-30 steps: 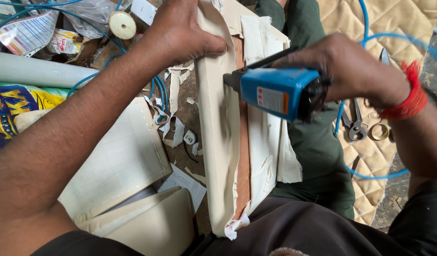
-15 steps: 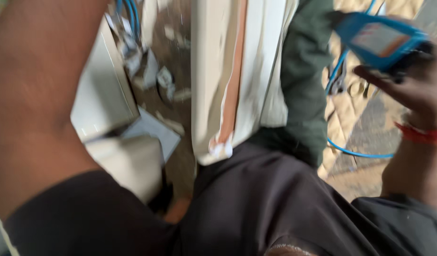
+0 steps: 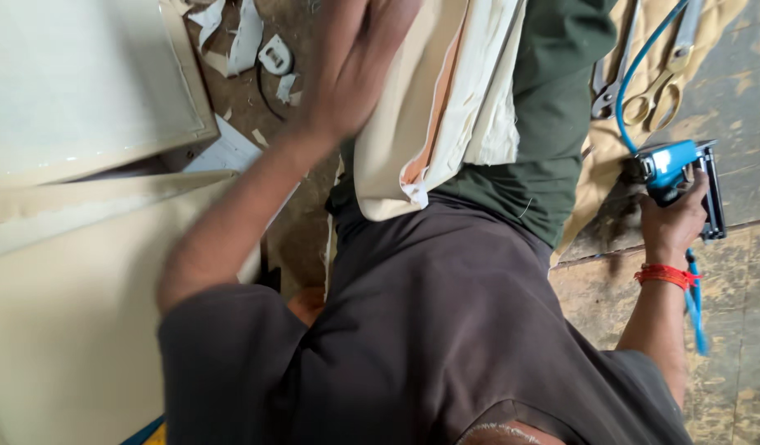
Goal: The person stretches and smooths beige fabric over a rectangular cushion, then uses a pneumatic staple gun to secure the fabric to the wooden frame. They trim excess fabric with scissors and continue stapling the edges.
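Pressing flat against one cream upholstered panel (image 3: pixel 446 99), the left hand (image 3: pixel 359 66) lies with its fingers spread wide along the fabric, palm down, gripping nothing. The panel rests across the person's lap; a strip of orange-brown wood shows in the fold just right of those fingers, and a ragged fabric corner hangs below them.

Off to the other side, the right hand (image 3: pixel 673 218) has its fingers wrapped closed around the grip of one blue pneumatic stapler (image 3: pixel 677 165), which sits low at the floor (image 3: pixel 726 346). A red thread band (image 3: pixel 664 274) circles that wrist. One blue air hose (image 3: pixel 635 70) rises from the stapler above the fingers and another stretch of blue hose trails down beside the forearm.

Beyond the right fingers, on a tan quilted cloth (image 3: pixel 598 165), lie one pair of scissors (image 3: pixel 656 91) with brass-coloured handles and, just left of it, a grey metal hand tool that I cannot identify.

Left of the left-hand fingers stand two large cream panels (image 3: pixel 83 82), one above the other. Several white fabric scraps (image 3: pixel 232 33) and one small white plastic piece (image 3: pixel 275 56) lie on the ground near those fingers.
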